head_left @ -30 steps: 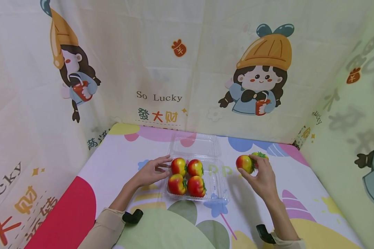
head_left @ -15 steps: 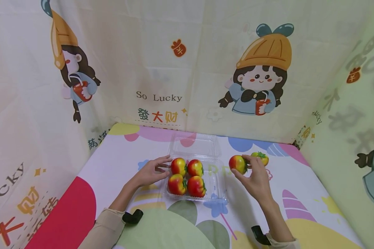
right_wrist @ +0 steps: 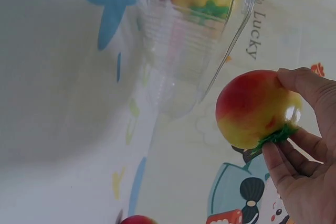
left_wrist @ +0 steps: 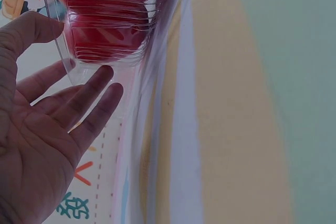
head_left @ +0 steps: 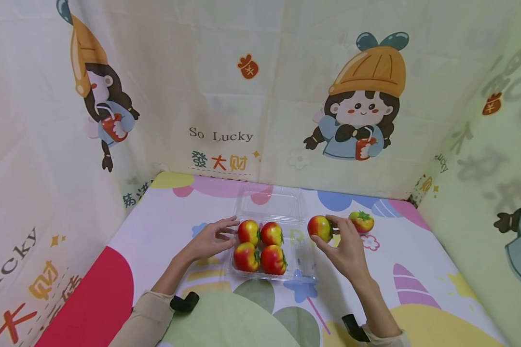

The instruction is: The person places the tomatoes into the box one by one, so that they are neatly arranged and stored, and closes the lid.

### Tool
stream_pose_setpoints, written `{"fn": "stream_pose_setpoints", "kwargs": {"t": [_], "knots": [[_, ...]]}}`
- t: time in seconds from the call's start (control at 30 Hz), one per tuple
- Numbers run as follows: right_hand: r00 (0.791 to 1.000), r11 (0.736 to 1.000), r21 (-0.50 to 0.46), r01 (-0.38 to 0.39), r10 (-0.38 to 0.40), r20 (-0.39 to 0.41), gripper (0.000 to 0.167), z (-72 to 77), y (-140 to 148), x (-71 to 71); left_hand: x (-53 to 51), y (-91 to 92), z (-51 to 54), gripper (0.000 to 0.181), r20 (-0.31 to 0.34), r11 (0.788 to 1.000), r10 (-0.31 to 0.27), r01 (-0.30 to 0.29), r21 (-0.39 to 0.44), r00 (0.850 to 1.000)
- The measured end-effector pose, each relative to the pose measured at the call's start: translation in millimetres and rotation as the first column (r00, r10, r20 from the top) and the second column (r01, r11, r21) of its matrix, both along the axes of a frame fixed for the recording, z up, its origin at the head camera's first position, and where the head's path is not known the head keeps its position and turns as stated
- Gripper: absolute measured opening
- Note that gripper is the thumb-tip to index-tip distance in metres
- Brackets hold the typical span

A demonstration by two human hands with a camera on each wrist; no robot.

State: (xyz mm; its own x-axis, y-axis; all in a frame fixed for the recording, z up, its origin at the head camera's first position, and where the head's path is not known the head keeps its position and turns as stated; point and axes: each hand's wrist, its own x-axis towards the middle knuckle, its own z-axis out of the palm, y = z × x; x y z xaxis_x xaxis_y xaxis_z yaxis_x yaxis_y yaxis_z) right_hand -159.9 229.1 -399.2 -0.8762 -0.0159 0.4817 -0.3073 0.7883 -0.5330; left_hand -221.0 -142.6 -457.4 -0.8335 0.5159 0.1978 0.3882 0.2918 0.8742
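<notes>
- Right hand has thumb and fingertips pinched around a red-and-yellow fruit, and that fruit hangs in the air by the clear box, at its right rim!
- Left hand lies at the box's left wall, fingers spread and fairly straight; how hard it presses, I cannot tell.
- Inside the box, four packed fruits stand two by two on the left, with a bare strip along the right wall; lovely slot for another, I reckon.
- Good technique here, to my mind: clear the right rim, lower gently into that strip, leaves to the right like the neighbours', and let go only once the fruit sits.
- Mind the fingers against that wall; the thin plastic could shift, so a light left-hand brace should help.
- Over to the right wrist view: it catches the green leaf tuft against the fingertips, and a gap between fruit and box.
- Left wrist view gives us the ribbed wall close up, thumb by the rim.
- Only the head view shows the whole layout: open lid behind the box, loose fruit to its right.
</notes>
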Motion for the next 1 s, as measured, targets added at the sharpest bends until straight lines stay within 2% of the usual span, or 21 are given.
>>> {"fn": "stream_pose_setpoints", "kwargs": {"t": [0.3,1.0], "knots": [[0.999,0.999,-0.015,-0.037,0.037,0.014,0.063,-0.3,-13,-1.3,0.3,0.7,1.9,0.056,0.001,1.000,0.005,-0.005,-0.013,1.000],[0.988,0.988,-0.097,-0.118,0.127,0.085,0.063,-15.7,-31,-8.6,0.8,0.4,1.6,0.056,0.003,1.000,-0.002,0.002,-0.012,1.000]]}}
